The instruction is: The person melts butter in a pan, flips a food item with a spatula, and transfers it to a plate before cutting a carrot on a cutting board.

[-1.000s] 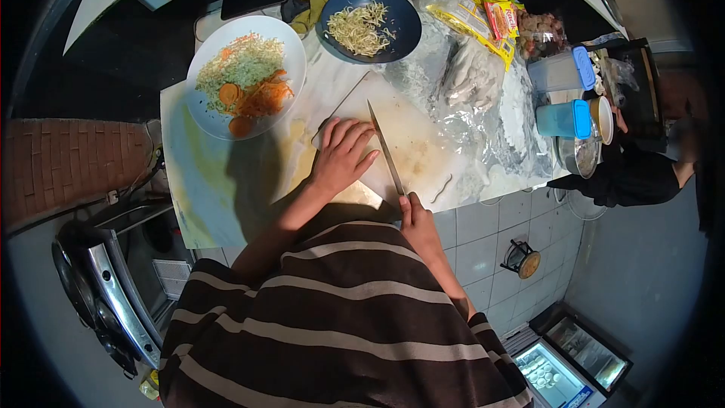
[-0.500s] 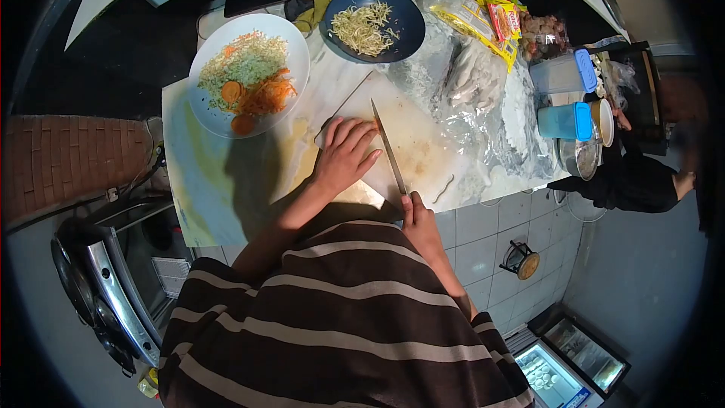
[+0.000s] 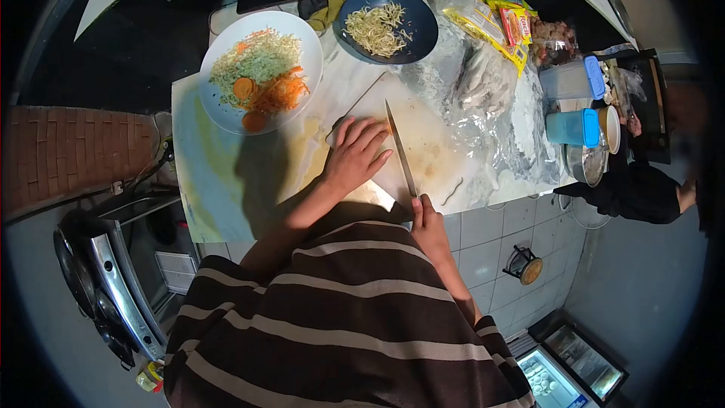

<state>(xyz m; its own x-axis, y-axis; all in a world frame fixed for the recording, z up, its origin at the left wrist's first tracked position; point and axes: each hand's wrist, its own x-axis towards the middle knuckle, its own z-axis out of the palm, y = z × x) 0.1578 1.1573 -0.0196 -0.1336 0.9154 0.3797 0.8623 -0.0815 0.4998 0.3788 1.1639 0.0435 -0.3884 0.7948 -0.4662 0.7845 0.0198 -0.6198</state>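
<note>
My right hand (image 3: 429,228) is closed round the handle of a long knife (image 3: 401,149), whose blade lies over the pale cutting board (image 3: 427,132) with its tip pointing away from me. Just left of the blade, my left hand (image 3: 355,155) rests on the board, fingers bent. A bit of orange shows at its fingertips beside the blade, too small to make out fully. Up and to the left, a white plate (image 3: 312,57) holds shredded carrot (image 3: 281,93), carrot pieces and pale green shreds. A dark pan (image 3: 424,26) with pale strips (image 3: 377,30) stands behind the board.
Yellow packets (image 3: 491,26), plastic bags (image 3: 483,79) and blue-lidded containers (image 3: 574,127) are on the right of the marble table (image 3: 219,174). Another person's dark-sleeved arm (image 3: 642,190) is at the far right. A stool (image 3: 526,266) stands on the tiled floor.
The whole view has shifted slightly, so the table and its things appear a little further right. Both hands and the knife keep nearly the same places over the board.
</note>
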